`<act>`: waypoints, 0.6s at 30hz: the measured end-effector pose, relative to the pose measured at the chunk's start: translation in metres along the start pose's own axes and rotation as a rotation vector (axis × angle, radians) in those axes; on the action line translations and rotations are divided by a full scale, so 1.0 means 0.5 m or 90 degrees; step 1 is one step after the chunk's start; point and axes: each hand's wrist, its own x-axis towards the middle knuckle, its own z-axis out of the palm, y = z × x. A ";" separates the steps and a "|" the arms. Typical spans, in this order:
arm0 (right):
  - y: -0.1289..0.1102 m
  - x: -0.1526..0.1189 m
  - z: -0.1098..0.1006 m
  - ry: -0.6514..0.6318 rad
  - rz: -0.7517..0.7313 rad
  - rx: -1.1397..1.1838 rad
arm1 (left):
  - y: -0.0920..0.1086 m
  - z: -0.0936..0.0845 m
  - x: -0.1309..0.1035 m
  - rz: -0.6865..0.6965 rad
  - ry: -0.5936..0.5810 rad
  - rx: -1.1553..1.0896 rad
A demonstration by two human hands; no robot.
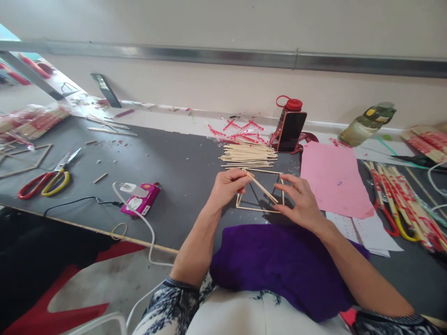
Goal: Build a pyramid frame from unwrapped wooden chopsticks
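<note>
A square frame of thin wooden sticks point(260, 210) lies on the grey table in front of me. Above it a thin wooden stick point(264, 190) slants down to the right, its upper end pinched between the thumb and fingers of my left hand point(228, 186). My right hand point(302, 200) is open at the frame's right side, fingers apart. Its thumb is close to the stick's lower end and a fingertip is by the frame's far right corner; whether they touch, I cannot tell. Just behind the frame is a pile of loose sticks point(247, 153).
A phone point(292, 132) leans on a red-capped bottle point(293, 104). Pink paper point(335, 179) and wrapped chopsticks point(408, 200) lie to the right. Leftward are scissors point(56, 174), a pink device point(143, 202) with cables, and another stick frame point(38, 158). Purple cloth point(279, 260) covers the front edge.
</note>
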 end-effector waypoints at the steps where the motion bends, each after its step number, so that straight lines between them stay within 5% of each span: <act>1: 0.003 0.002 0.004 0.003 0.002 -0.006 | 0.000 0.000 0.000 0.000 0.001 0.000; 18: -0.007 0.011 0.006 0.048 -0.012 -0.005 | -0.002 -0.002 0.001 0.012 -0.011 0.017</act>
